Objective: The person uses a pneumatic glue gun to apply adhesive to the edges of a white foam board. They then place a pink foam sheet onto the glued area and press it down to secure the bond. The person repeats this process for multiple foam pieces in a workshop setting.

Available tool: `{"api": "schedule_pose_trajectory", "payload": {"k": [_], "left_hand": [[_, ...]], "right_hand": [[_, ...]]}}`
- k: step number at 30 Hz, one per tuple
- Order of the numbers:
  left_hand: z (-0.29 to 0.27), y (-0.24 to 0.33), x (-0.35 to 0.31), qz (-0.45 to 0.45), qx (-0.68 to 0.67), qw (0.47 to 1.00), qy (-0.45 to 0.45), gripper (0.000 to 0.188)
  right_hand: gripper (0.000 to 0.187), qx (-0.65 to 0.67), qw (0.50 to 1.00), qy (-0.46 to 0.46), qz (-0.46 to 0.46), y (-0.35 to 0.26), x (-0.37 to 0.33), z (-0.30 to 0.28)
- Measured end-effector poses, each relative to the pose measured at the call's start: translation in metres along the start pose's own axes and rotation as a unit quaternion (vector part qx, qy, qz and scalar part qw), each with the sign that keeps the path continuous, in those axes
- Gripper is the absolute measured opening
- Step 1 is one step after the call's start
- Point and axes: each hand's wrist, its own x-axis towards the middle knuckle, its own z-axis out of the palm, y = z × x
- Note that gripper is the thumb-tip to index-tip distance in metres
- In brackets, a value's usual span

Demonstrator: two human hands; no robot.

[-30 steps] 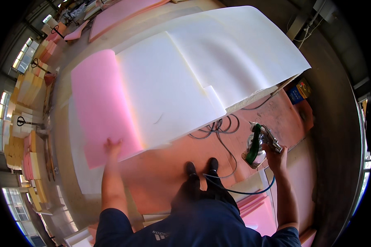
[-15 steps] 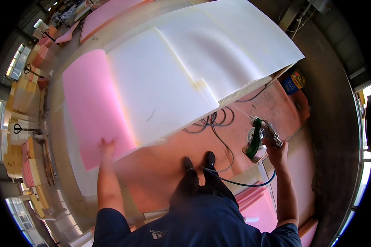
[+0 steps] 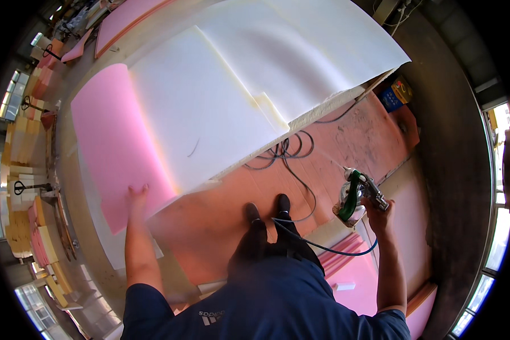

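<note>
My right hand [image 3: 380,214] grips a spray gun [image 3: 357,195] with a metal body and a green part along its cup, off to the right above the floor covering. A faint mist leaves its nozzle toward the upper left. My left hand [image 3: 137,198] rests with fingers apart on a pink foam sheet [image 3: 110,136], close to its near edge. That sheet curves down at the left end of a large white foam sheet [image 3: 187,102]. Further right, another white foam piece [image 3: 317,51] rises in a smooth hump.
A dark hose [image 3: 292,148] lies coiled on the reddish floor covering [image 3: 226,226]; a blue hose [image 3: 323,248] loops near my legs. A blue and yellow can [image 3: 395,95] stands far right. Pink sheets [image 3: 360,283] are stacked beside me. Foam blocks [image 3: 22,144] and pallet jacks line the left.
The whole view has shifted slightly, so the foam sheets appear further left and higher. Mist from the spray gun shows more distinctly. Both hands keep their places on the sheet and gun.
</note>
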Motion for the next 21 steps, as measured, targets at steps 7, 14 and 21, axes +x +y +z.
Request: {"api": "schedule_pose_trajectory", "payload": {"k": [7, 14, 21], "left_hand": [[-0.011, 0.015, -0.015, 0.036, 0.012, 0.996, 0.078, 0.105], [-0.020, 0.015, -0.021, 0.037, 0.003, 0.997, 0.071, 0.106], [-0.025, -0.009, -0.019, 0.027, 0.002, 0.998, 0.062, 0.107]], "right_hand": [[0.013, 0.013, 0.998, -0.042, -0.048, -0.035, -0.007, -0.008], [0.013, 0.052, 0.997, -0.034, -0.049, -0.033, -0.005, -0.007], [0.018, 0.055, 0.997, -0.005, -0.057, -0.037, -0.012, -0.008]]}}
